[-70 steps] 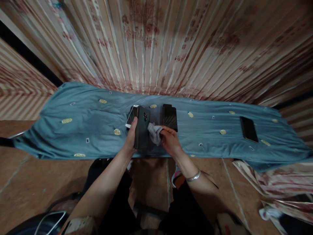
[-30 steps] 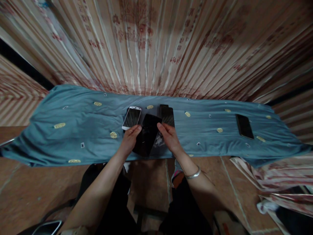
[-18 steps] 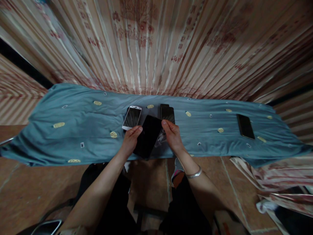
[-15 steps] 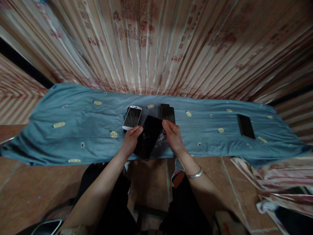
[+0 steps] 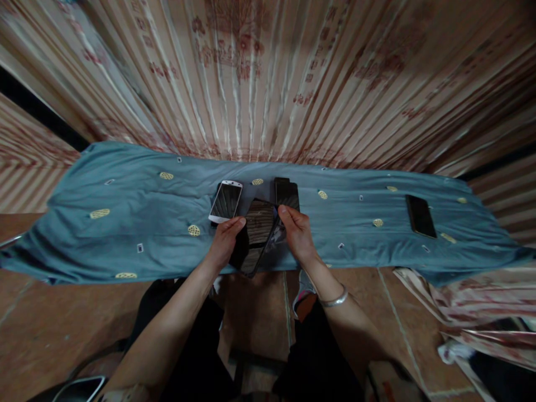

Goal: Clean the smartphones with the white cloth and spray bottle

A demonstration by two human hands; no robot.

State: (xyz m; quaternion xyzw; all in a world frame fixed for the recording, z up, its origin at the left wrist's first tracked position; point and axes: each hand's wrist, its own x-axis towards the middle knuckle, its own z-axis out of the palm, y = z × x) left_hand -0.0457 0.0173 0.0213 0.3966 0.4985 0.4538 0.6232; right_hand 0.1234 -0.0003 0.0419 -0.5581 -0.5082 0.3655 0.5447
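Note:
Both hands hold a black tablet (image 5: 257, 229) tilted over the front of the cloth, its glossy screen reflecting the striped curtain. My left hand (image 5: 226, 240) is closed on its left edge, thumb on top. My right hand (image 5: 296, 229) pinches at its upper right corner; the fingers beneath are hidden. Close by my left hand lies a white phone (image 5: 226, 202), face up, with something dark under it. Behind my right hand are dark phones (image 5: 287, 194) that partly overlap. A patterned item beneath the tablet's right side is mostly covered.
Blue cloth (image 5: 159, 223) with yellow prints covers the long narrow table. Another dark phone (image 5: 421, 216) lies far to the right. A patterned curtain (image 5: 251, 84) hangs right behind the table. My legs are below the front edge, above a tiled floor (image 5: 259, 312).
The tablet has tilted slightly, so its screen, plain black before, now mirrors the curtain stripes. Both hands keep their hold in nearly the same place.

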